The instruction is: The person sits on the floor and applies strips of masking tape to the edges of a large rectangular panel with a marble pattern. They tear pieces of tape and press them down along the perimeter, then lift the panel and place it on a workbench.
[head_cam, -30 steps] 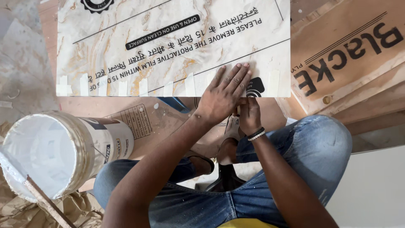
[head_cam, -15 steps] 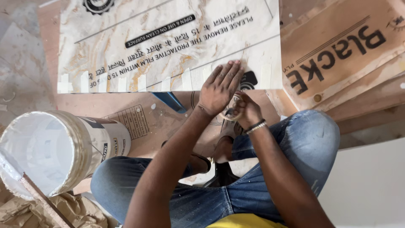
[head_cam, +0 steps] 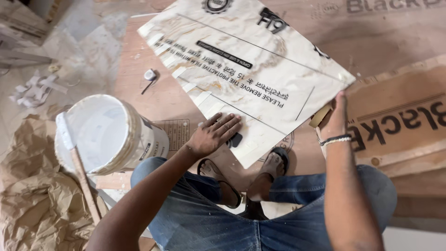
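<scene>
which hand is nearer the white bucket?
Left. The left hand lies flat on the marble-pattern sheet, just right of the white bucket; the right hand is at the sheet's far right edge.

Your floor is brown protective board (head_cam: 399, 42). On it lies the marble-patterned tile (head_cam: 251, 69). Left of the tile sits a white bucket (head_cam: 104, 135), crumpled brown paper (head_cam: 32, 200) beyond it, tile spacers (head_cam: 32, 90) farther left.

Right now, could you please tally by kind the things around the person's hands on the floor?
Marble-pattern tile: 1
White bucket: 1
Stir stick: 1
Sandals: 2
Crumpled brown paper: 1
Hands, left hand flat on the tile, right hand at its edge: 2
Total: 8
</scene>
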